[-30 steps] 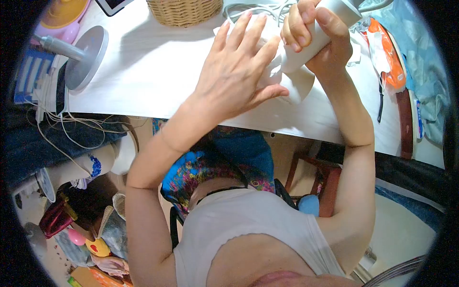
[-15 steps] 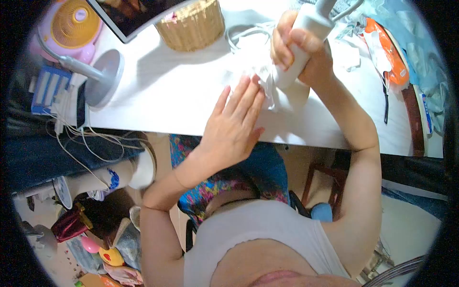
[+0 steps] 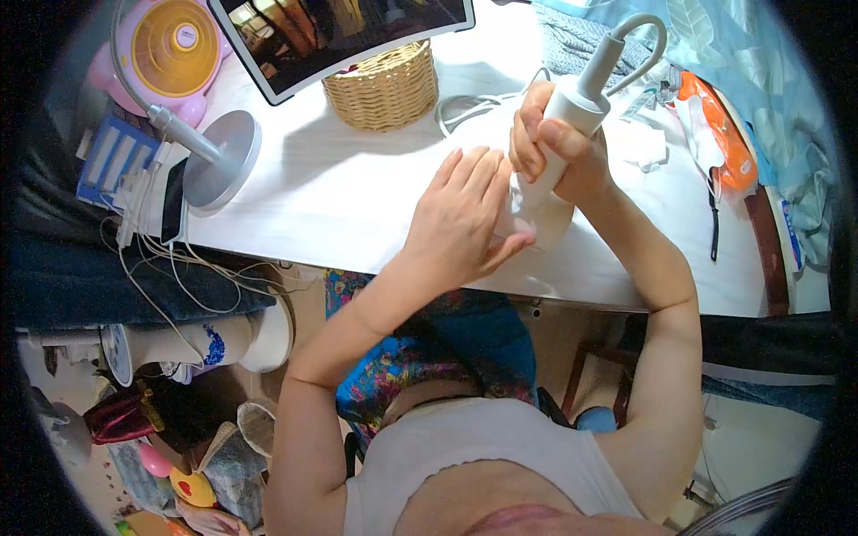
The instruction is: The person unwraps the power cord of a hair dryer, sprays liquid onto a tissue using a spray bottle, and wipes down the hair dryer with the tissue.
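Where its cord (image 3: 661, 43) emerges, the white appliance (image 3: 577, 107) narrows.

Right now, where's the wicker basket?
In the head view, the wicker basket stands on the white table, upper left of centre, right of the round lamp base, its rim partly hidden by the screen.

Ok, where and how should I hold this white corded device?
Grip the white device's thick body, below the cord, probably from the right: it's roughly cylindrical, its corded end leans that way, and the left hand is on the other side.
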`<state>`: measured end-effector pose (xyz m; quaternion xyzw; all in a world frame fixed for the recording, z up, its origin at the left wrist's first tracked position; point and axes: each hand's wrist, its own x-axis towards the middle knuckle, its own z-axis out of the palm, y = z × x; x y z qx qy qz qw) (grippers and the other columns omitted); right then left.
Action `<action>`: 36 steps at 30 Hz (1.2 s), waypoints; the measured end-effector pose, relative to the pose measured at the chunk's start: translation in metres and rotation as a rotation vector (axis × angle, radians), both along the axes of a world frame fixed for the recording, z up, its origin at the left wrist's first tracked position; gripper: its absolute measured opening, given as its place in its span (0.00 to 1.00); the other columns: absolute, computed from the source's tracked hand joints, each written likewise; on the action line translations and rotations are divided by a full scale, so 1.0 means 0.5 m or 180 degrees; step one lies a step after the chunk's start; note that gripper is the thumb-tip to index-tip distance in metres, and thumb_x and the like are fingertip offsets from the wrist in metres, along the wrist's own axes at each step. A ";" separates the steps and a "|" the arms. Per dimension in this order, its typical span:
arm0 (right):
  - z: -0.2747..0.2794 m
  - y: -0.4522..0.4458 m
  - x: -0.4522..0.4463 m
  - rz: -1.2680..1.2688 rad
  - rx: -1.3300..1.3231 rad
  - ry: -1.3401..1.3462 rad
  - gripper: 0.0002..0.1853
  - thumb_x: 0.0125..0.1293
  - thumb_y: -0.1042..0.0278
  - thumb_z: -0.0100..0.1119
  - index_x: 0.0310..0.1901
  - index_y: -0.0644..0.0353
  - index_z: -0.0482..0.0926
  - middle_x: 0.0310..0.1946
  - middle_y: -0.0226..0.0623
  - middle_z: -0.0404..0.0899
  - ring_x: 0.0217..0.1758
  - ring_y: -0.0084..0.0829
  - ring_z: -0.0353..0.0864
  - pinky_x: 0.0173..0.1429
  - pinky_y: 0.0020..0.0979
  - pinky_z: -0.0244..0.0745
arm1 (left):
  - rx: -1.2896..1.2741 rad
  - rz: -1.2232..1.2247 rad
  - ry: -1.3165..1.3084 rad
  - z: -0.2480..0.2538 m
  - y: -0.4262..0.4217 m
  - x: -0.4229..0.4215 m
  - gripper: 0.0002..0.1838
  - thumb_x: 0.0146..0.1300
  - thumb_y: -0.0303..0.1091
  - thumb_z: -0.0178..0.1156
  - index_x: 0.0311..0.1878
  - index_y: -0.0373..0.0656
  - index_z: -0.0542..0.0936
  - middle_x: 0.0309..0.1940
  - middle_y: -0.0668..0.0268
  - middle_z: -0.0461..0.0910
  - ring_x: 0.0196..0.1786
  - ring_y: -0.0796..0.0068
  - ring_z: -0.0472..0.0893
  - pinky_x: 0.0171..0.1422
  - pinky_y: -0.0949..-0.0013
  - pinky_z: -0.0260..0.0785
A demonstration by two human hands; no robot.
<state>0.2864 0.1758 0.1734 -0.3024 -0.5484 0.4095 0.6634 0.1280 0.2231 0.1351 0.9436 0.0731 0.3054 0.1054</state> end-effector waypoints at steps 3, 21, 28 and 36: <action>-0.004 0.001 -0.002 -0.0150 0.0048 -0.0062 0.07 0.59 0.65 0.52 0.31 0.60 0.71 0.13 0.28 0.69 0.13 0.19 0.68 0.21 0.23 0.68 | -0.0212 0.0012 0.0308 -0.014 -0.035 -0.047 0.41 0.52 0.48 0.62 0.62 0.31 0.60 0.63 0.46 0.59 0.66 0.47 0.60 0.69 0.50 0.50; -0.002 -0.001 0.015 0.0271 0.0042 -0.0652 0.20 0.62 0.49 0.53 0.32 0.60 0.65 0.14 0.31 0.66 0.16 0.22 0.66 0.23 0.22 0.64 | -0.0021 -0.0415 0.0350 0.014 0.046 0.027 0.22 0.57 0.49 0.59 0.41 0.36 0.75 0.36 0.57 0.76 0.45 0.60 0.75 0.63 0.57 0.59; -0.001 -0.010 0.002 0.0169 -0.0354 0.0283 0.06 0.57 0.71 0.53 0.32 0.64 0.70 0.14 0.33 0.70 0.17 0.24 0.70 0.23 0.24 0.68 | 0.0070 0.0173 -0.0405 -0.044 -0.012 -0.034 0.21 0.49 0.28 0.59 0.50 0.37 0.75 0.53 0.59 0.74 0.59 0.61 0.72 0.62 0.56 0.61; -0.001 -0.006 0.009 0.0345 -0.0297 0.0341 0.11 0.57 0.64 0.57 0.31 0.63 0.70 0.14 0.33 0.70 0.16 0.23 0.70 0.22 0.24 0.68 | 0.0073 0.0064 0.0125 -0.051 -0.052 -0.094 0.23 0.48 0.30 0.58 0.50 0.37 0.75 0.56 0.56 0.72 0.63 0.59 0.68 0.67 0.54 0.53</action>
